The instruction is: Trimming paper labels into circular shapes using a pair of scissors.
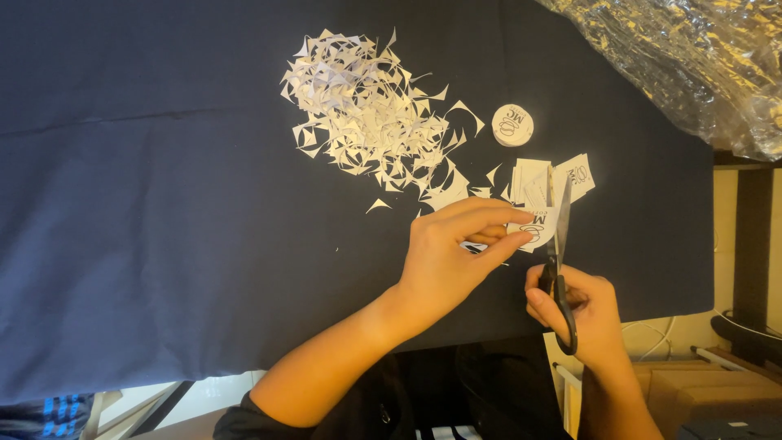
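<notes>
White paper label (538,228) half-hidden in left hand (444,265) fingers; right hand (582,314) fingers gripping black scissors (560,273).

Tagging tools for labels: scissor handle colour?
Black handles on the scissors, held in the right hand; head view shows it.

printed white paper piece (539,228) | pinched, flat | black-handled scissors (559,261) | blades open around it
</notes>
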